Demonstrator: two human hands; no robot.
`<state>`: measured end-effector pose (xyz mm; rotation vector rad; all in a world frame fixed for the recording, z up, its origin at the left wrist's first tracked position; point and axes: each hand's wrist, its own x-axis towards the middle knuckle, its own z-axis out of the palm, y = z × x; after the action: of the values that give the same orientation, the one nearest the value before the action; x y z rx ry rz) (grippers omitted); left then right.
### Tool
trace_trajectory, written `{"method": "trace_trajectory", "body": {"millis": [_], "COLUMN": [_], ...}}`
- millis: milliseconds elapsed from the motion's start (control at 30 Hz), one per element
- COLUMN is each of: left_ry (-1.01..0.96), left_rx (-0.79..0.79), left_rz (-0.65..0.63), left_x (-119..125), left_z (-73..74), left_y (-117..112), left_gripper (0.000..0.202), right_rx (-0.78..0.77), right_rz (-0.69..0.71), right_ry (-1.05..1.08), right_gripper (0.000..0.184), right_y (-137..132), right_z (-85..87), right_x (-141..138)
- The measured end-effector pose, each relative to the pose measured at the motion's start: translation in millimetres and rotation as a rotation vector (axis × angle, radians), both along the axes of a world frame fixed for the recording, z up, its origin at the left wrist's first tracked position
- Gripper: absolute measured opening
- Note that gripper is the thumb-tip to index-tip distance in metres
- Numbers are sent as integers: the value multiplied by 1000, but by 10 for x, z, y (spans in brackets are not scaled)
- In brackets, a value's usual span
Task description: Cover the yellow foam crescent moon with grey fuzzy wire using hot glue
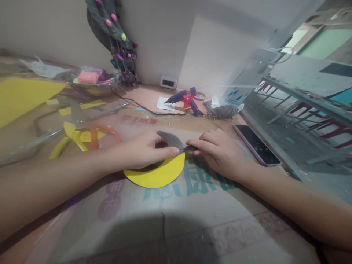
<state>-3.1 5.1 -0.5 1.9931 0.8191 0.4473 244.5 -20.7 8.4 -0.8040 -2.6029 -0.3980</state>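
A curved yellow card shape (156, 178) is gripped by my left hand (148, 148), thumb on top and fingers closed round it. Grey yarn (172, 139) covers the far part of that card in close-set strands. Beside its right edge, my right hand (216, 148) pinches a dark grey bit, apparently the yarn, between thumb and fingers. Both hands rest low over a printed sheet of cardboard or plastic. My left hand and wrist hide part of the card's middle.
A blue glue gun (189, 101) with a red light stands behind the hands, beside a grey yarn bundle (222, 110). A phone (257, 145) lies right. Orange-handled scissors (106, 130), yellow-handled pliers (74, 137), yellow card (27, 97) and a bowl (93, 88) sit left.
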Motion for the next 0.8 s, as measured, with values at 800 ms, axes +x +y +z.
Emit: {"method": "trace_trajectory", "body": {"millis": [800], "left_ry": [12], "left_rx": [16], "left_rz": [-6], "left_x": [20], "left_z": [13], "left_y": [-5], "left_gripper": [37], "right_rx": [39], "right_rz": [1], "right_ry": [47], "right_gripper": [27], "right_y": [-8], "right_z": [-1], "right_x": [3]}}
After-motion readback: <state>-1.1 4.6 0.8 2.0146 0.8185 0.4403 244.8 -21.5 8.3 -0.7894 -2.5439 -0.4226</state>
